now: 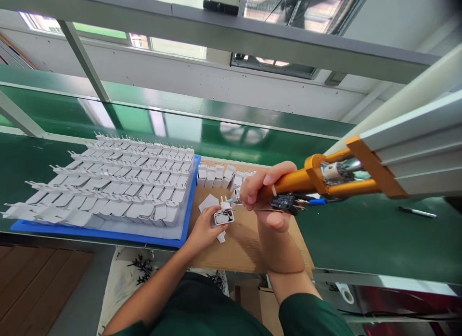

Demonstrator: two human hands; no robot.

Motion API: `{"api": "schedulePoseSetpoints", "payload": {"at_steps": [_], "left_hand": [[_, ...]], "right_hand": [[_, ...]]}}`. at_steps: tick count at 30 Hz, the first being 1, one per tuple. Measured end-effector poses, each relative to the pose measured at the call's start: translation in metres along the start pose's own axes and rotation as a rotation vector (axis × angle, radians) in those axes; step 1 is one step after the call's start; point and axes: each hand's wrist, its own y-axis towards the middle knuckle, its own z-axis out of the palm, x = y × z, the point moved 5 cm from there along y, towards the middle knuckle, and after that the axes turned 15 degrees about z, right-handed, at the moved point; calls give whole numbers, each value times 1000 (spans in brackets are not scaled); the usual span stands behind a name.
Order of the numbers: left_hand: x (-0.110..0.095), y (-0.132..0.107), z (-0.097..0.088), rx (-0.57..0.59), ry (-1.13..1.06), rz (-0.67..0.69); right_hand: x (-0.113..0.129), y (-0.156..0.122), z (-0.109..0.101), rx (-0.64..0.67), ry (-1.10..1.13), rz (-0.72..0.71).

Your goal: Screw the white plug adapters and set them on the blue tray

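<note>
My left hand (202, 229) grips a small white plug-in charger case (224, 217) just above the cardboard. The case is open on its upper side, with parts and thin wires showing inside and its prongs pointing away from me. My right hand (266, 187) is wrapped round an orange pen-like dispensing tool (292, 183). The tool's pale, narrow tip is close above the open case; whether they touch, I cannot tell. A black switch (283, 202) with a thin metal lever sits along the tool's underside. Loose white pieces (208, 201) lie beside my left fingers.
On the left, a blue tray (187, 201) holds rows of several white charger cases (126, 182). More white cases (216, 174) stand behind my hands on a cardboard sheet (241, 249). The tool hangs from a grey arm (415, 143) at right. A pen (417, 212) lies on the green bench.
</note>
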Motion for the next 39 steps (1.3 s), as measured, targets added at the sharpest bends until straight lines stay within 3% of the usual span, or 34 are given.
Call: {"api": "schedulePoseSetpoints", "payload": {"at_steps": [5,16,26,39], "left_hand": [[0,-6,-1,34,61,8],[2,-10,-1,-53,-21,-7],[-8,-1,-4,-53,50,-20],[-28,31,11,-84,156,65]], "right_hand": [[2,0,3,49,23,-71],[7,3,7,44,7,-68],[2,4,4,-4,-26,-46],[-1,6,3,-69,-52,-18]]}}
